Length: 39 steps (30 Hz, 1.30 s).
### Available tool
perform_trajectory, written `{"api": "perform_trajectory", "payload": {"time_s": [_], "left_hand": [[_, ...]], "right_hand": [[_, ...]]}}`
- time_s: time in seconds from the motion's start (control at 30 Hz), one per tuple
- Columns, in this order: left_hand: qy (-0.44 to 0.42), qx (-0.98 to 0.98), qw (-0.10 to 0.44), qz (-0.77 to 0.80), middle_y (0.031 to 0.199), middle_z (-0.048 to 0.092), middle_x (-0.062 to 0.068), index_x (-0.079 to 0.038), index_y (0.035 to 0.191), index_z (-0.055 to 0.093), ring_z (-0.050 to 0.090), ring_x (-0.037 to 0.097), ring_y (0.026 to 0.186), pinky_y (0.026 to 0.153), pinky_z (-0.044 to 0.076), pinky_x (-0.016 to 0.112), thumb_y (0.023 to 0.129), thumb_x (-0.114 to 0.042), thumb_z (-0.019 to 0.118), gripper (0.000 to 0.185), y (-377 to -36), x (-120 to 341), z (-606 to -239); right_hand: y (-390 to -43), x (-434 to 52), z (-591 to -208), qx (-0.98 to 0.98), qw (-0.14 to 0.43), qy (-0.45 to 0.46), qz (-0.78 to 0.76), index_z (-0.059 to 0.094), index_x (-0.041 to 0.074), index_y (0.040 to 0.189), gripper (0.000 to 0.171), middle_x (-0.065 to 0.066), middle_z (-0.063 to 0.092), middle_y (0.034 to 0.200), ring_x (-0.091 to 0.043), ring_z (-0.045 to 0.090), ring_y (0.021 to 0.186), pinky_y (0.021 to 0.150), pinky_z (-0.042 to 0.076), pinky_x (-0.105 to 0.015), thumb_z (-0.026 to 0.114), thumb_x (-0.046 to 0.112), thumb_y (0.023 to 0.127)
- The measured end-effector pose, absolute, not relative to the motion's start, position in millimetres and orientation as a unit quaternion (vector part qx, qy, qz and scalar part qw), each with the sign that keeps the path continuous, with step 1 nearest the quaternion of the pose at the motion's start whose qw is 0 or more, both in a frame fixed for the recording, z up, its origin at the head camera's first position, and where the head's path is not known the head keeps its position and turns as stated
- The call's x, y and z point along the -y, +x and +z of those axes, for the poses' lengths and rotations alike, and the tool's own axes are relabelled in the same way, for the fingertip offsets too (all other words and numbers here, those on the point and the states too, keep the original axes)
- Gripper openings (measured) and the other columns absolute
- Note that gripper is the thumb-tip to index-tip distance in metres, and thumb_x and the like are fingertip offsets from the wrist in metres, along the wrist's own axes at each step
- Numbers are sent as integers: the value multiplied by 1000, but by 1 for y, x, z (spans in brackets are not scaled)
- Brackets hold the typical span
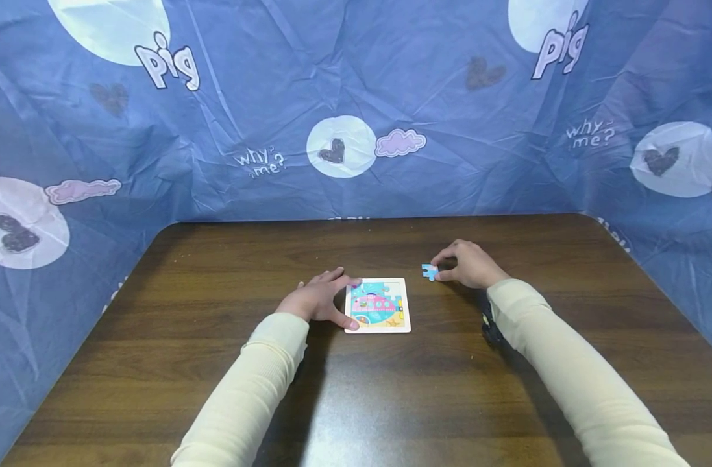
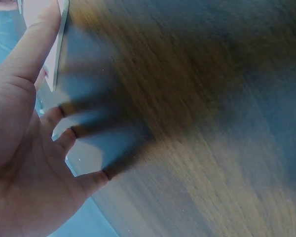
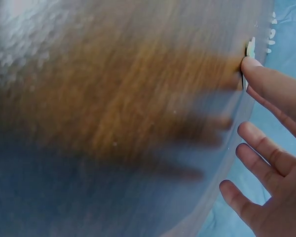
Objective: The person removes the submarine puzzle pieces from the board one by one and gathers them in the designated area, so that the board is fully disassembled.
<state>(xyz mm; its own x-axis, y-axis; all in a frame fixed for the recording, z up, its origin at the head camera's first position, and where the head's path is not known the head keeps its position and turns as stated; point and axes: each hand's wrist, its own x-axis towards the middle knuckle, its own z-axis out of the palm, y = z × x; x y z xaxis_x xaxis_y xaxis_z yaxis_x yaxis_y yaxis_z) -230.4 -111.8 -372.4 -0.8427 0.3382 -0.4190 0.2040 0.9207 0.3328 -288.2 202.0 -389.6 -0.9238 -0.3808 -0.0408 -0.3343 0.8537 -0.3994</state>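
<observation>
Left hand [image 1: 317, 299] rests on the table [image 1: 215, 363] against the left edge of the puzzle tray [image 1: 378, 305], fingers straight, thumb along the near-left corner; it steadies the tray and grips nothing. Right hand [image 1: 469, 264] sits right of and a bit beyond the tray, thumb and forefinger pinching a loose blue piece [image 1: 429, 272] low over the table. Step looks like pick-up of a piece for fitting. Next move calls for carrying it left to the open slot, apparently the tray's far-right corner, and turning it so the tabs match. Count: one tray, one loose piece, two hands. Wrist views too blurred to add more
</observation>
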Motion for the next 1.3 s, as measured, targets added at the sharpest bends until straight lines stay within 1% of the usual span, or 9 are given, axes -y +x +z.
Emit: {"api": "perform_trajectory", "payload": {"time_s": [0.23,0.47,0.83,1.0,1.07,1.23,1.3], "left_hand": [[142,-950,240,143,171,10,9,-27,160,33,10,35,155,119,11,67,84,-47,82,93,-230,111,-372],[140,-949,242,145,171,10,9,-27,160,33,9,34,155,119,10,67,83,-47,83,93,-229,111,-372],[143,-949,237,150,170,11,9,-27,159,35,9,34,156,119,10,67,83,-46,83,92,-229,110,-373],[145,-948,238,151,170,11,9,-27,159,35,9,34,156,119,9,67,83,-47,83,92,-229,111,-373],[145,-949,238,149,170,11,9,-27,159,34,9,34,156,119,10,67,83,-47,83,92,-229,111,-373],[143,-949,240,148,171,10,9,-28,159,34,8,34,156,119,9,67,83,-47,83,93,-230,111,-373],[142,-949,240,149,171,10,8,-28,159,34,8,34,156,119,9,67,83,-47,83,93,-230,111,-373]], "right_hand": [[-287,-202,-388,-960,58,-184,-202,76,9,117,31,-21,64,128,-43,50,127,110,35,-58,80,21,89],[-286,-202,-386,-961,70,-179,-200,76,8,117,32,-22,62,130,-45,48,129,112,33,-59,82,21,88],[-285,-205,-384,-959,85,-173,-206,77,8,114,30,-23,61,132,-45,48,130,112,33,-60,83,20,87],[-283,-207,-382,-957,73,-183,-214,77,9,112,28,-22,63,130,-44,48,129,112,30,-61,83,20,87],[-282,-208,-381,-956,70,-186,-218,78,9,112,28,-22,63,129,-44,49,128,112,31,-61,83,21,87],[-279,-213,-378,-956,84,-180,-217,78,10,113,29,-23,60,132,-46,47,130,111,33,-62,83,22,87],[-278,-215,-378,-956,89,-178,-214,77,10,113,29,-24,60,133,-46,45,132,111,32,-63,83,22,87]]}}
